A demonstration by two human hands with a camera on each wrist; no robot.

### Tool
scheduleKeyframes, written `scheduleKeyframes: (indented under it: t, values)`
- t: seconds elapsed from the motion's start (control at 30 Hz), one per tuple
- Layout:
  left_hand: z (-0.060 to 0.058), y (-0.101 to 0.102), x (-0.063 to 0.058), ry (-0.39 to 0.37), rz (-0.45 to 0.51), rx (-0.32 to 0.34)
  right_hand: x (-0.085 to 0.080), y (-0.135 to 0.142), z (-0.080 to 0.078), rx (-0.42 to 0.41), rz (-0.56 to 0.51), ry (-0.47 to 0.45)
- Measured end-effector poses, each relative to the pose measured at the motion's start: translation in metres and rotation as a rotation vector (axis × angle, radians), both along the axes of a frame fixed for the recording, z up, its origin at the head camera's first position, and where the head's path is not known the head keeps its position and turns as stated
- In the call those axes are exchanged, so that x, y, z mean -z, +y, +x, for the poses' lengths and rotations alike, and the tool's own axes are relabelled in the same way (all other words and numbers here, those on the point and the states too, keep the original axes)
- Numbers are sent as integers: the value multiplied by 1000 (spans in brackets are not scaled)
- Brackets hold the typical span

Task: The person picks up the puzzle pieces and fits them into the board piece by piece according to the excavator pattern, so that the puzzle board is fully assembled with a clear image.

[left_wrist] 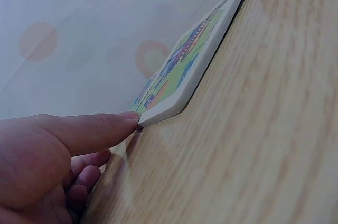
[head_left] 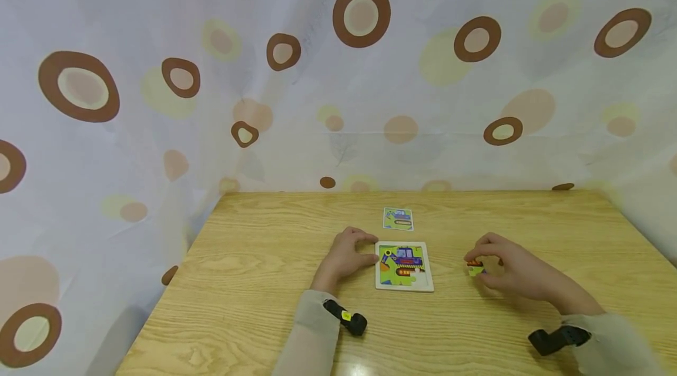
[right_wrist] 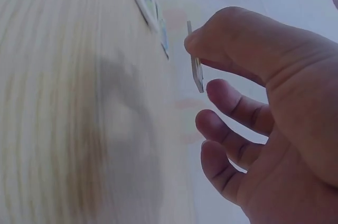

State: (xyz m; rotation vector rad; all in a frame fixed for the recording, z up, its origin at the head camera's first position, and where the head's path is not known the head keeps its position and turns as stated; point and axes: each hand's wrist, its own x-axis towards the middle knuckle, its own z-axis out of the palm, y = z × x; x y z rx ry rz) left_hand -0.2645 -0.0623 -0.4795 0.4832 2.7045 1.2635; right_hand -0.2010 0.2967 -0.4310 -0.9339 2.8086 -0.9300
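A square jigsaw puzzle in a white frame (head_left: 428, 270) lies flat on the table, its picture a blue excavator on green. The lower right of the picture has a bare white gap (head_left: 421, 280). My left hand (head_left: 345, 256) rests at the frame's left side, thumb and forefinger at its edge; the left wrist view shows the straight thumb (left_wrist: 108, 129) touching the frame's corner. Out to the right, my right hand (head_left: 515, 270) pinches a puzzle piece (head_left: 475, 269) between thumb and fingers. Seen edge-on in the right wrist view, the thin piece (right_wrist: 197, 73) is above the table.
Behind the frame lies a small picture card (head_left: 398, 219) with the same excavator. The wooden table (head_left: 254, 258) meets a spotted cloth (head_left: 307, 100) along its back edge. Black camera bands sit on both sleeves.
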Motion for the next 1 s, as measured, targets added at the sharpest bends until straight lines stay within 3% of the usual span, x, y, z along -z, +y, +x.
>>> scheduleKeyframes:
  t: [0.3,0.6,1.0]
  values:
    - [0,-1,2,-2,1,1,-6,-20,-10,-8,-16,31]
    - [-1,-1,2,1,-1,5,0,-48,-20,-28,-62,38]
    - [-3,-1,3,11,-5,8,6,-83,-29,-56,-75,-18]
